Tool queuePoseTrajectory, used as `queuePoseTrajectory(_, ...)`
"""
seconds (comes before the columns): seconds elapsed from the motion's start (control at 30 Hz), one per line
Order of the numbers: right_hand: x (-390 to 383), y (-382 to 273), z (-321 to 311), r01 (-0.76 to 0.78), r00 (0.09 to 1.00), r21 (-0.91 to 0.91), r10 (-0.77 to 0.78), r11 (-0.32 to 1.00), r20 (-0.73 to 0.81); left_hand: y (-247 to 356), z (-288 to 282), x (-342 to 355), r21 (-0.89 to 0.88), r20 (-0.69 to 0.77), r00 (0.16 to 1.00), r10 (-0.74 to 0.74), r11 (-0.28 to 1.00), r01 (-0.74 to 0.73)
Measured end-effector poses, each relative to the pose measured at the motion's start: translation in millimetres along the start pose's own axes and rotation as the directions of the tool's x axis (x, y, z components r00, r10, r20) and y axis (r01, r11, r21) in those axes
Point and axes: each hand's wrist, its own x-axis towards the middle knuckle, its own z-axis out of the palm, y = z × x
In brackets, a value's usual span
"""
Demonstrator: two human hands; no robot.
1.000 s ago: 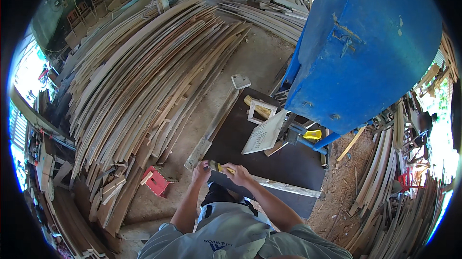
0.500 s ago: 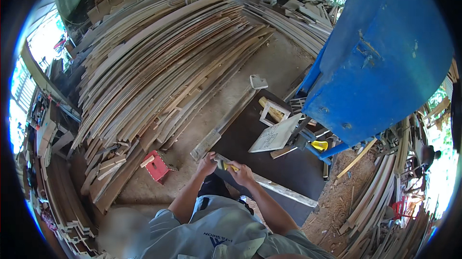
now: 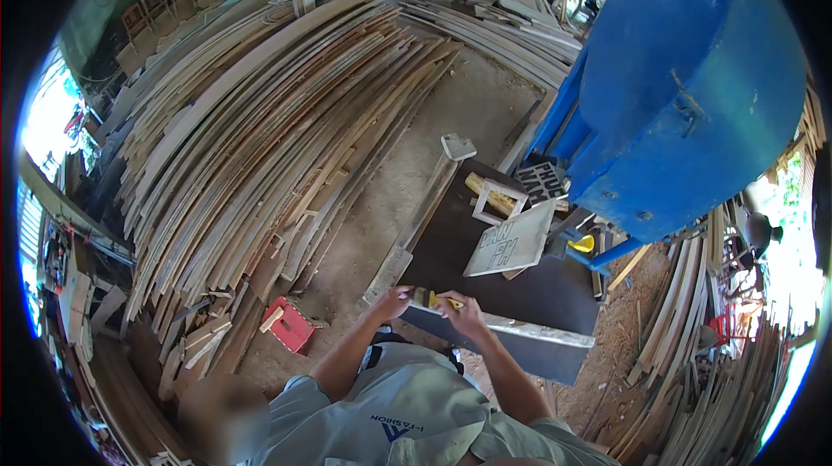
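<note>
A person in a light grey shirt (image 3: 416, 388) worked at the near edge of a dark surface (image 3: 438, 245) in a timber-filled workshop, both bare hands raised close together by its near left corner. Between them was a small yellow-handled tool (image 3: 434, 300), slim and bright, with a flat, dull grey-brown end toward the left; its exact type was too small to make out. The right hand (image 3: 468, 317) was closed around the yellow handle, while the left hand (image 3: 394, 303), fingers bent, was at the flat end; whether it gripped or merely steadied it could not be told. A pale, worn timber strip (image 3: 537, 330) ran along the surface's near edge, rightward from the hands. Toward the surface's far right part, a pale panel (image 3: 529, 228) with dark lettering stood tilted just beside an open wooden frame (image 3: 492, 216). A large blue machine (image 3: 693, 119) towered over the surface's far right side. Left of the surface, a red box-like stool (image 3: 295, 327) sat on the floor, and long boards (image 3: 269, 145) were spread in a broad stack beyond it.
</note>
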Motion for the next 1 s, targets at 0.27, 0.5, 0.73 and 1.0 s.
queuePoseTrajectory(0.27, -36, 25, 33, -0.159, 0.899, -0.028, 0.133, 0.987, -0.416, 16, -21, 10, 0.378, 0.112, 0.967, 0.23, 0.89, -0.255)
queuePoseTrajectory(0.5, -75, -13, 58, -0.342, 0.796, 0.249, 0.42, 0.906, -0.436, 25, -35, 28, 0.266, 0.278, 0.916, 0.29, 0.893, -0.364)
queuePoseTrajectory(0.73, -68, -27, 92, -0.347, 0.805, 0.258, 0.428, 0.902, -0.411, 38, -47, 21, 0.371, 0.363, 0.893, 0.265, 0.838, -0.399)
queuePoseTrajectory(1.0, -80, -33, 91, -0.364, 0.737, 0.164, 0.391, 0.917, -0.551, 31, -45, 20, 0.438, 0.332, 0.909, 0.251, 0.813, -0.384)
